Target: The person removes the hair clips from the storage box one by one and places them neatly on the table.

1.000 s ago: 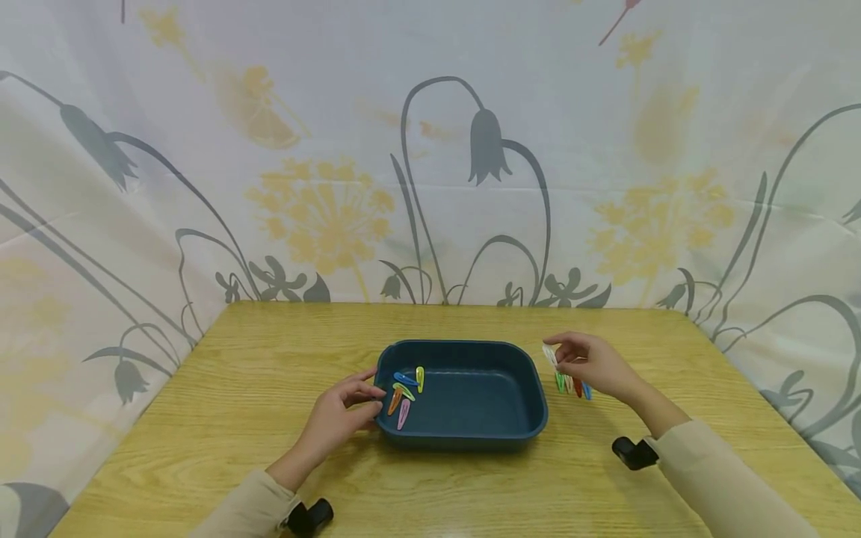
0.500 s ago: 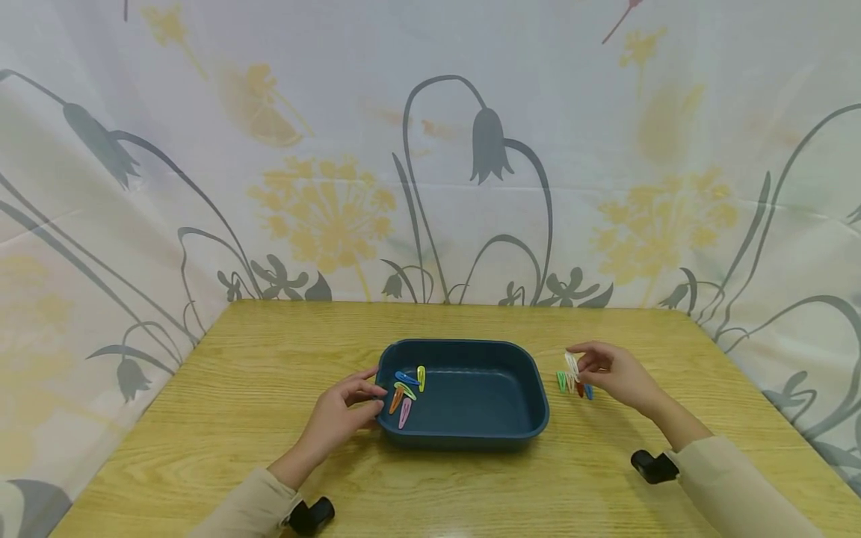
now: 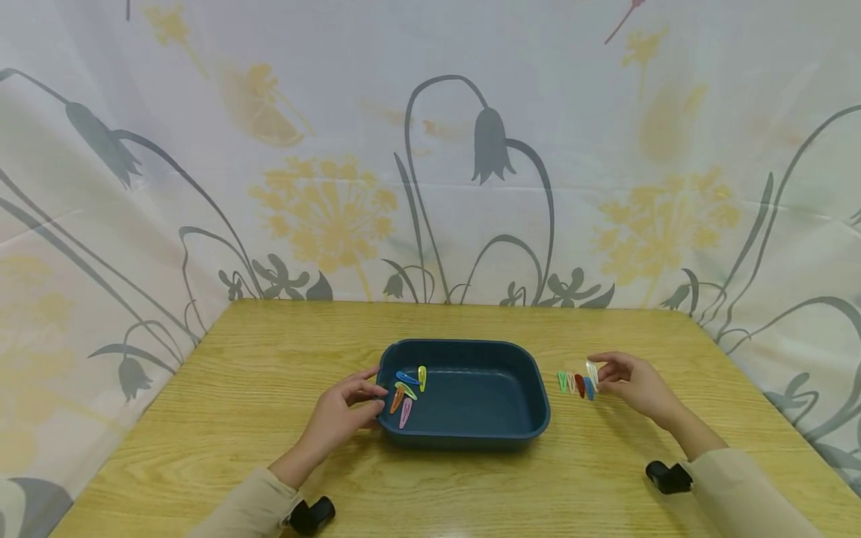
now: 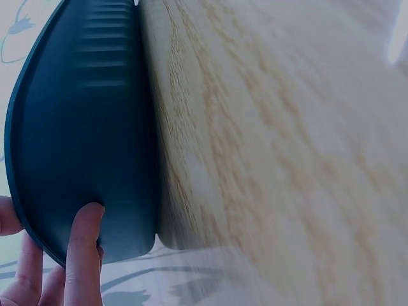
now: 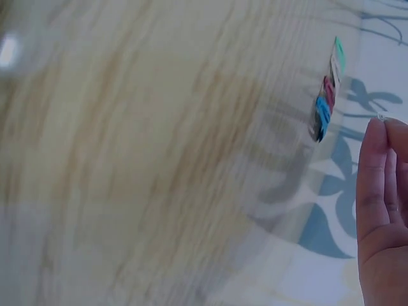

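Right hand pinches the white snap clip just right of the blue end clip, axes near parallel, both pointing roughly at the far edge of the tabletop.

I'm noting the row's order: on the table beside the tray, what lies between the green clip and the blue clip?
Between the green clip and blue clip lie a pale clip, then a red clip, as the head view shows.

A yellowish table with streaked wood grain carries a dark blue tray with rounded corners around its middle. In a row right of the tray, from left to right, lie a green clip, a pale clip, a red clip and a blue clip.
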Motion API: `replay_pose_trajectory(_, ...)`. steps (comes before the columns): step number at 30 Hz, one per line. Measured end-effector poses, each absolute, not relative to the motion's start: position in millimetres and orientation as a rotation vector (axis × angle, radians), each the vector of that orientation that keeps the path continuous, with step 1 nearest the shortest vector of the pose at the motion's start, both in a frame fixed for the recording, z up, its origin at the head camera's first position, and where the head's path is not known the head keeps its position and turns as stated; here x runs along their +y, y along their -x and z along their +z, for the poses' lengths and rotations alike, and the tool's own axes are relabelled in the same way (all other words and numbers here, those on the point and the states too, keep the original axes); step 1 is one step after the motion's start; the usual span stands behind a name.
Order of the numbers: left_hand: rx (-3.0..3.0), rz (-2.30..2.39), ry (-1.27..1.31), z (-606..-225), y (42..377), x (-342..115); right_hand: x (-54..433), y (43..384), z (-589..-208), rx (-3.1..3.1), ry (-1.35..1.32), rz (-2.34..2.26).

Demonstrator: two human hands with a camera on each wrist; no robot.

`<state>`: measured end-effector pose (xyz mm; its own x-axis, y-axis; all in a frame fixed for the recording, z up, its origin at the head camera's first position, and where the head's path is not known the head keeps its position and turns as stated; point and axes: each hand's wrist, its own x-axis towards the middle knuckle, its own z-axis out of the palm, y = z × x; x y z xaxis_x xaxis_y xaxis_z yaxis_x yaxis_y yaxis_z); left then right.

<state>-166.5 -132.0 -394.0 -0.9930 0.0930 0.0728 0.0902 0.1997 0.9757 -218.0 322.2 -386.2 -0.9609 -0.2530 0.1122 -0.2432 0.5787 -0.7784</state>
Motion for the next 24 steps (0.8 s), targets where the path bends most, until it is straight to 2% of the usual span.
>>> replay_pose_trajectory(24,2.409,1.993,-0.202,-394,167,-133,335,225,-397,2.672,0.293,-1.296)
